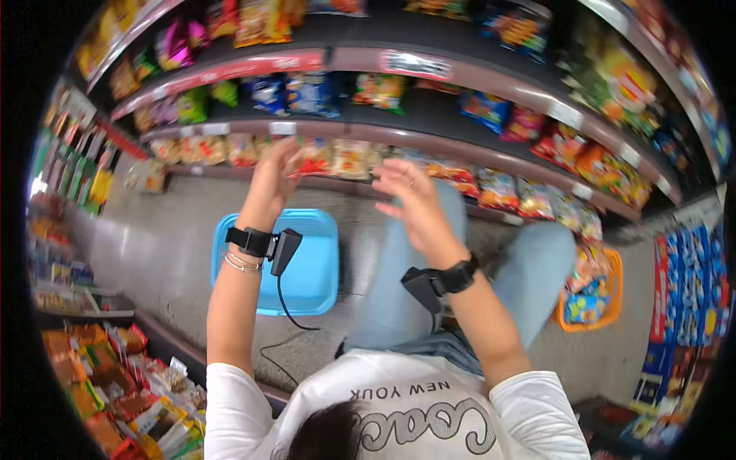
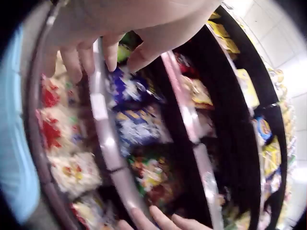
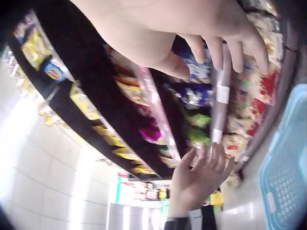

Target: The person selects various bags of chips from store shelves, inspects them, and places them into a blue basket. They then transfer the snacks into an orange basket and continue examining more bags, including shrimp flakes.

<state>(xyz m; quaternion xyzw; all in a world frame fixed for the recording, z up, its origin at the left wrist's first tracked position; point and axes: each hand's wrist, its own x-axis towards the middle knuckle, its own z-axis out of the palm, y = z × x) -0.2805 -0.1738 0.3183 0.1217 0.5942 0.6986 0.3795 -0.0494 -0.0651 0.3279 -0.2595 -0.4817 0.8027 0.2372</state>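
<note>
My left hand (image 1: 275,175) is held up in front of the lower shelves, above the far side of a blue basket (image 1: 328,230). Its fingers are relaxed and hold nothing. Level with it, my right hand (image 1: 410,197) hangs over the right knee, fingers loosely extended and no item in them. Snack bags (image 1: 310,93) line the shelf just beyond both hands. In the left wrist view the left fingers overlap a shelf edge (image 2: 99,108) and blue snack packets (image 2: 139,127). The right wrist view shows both hands empty, facing each other before the shelves.
An orange basket (image 1: 618,295) with several snack bags stands on the floor to the right. Blue packs (image 1: 682,276) hang at the far right, and a rack of packaged snacks (image 1: 115,383) lies lower left. A thin black cable (image 1: 287,300) trails from the left wrist camera.
</note>
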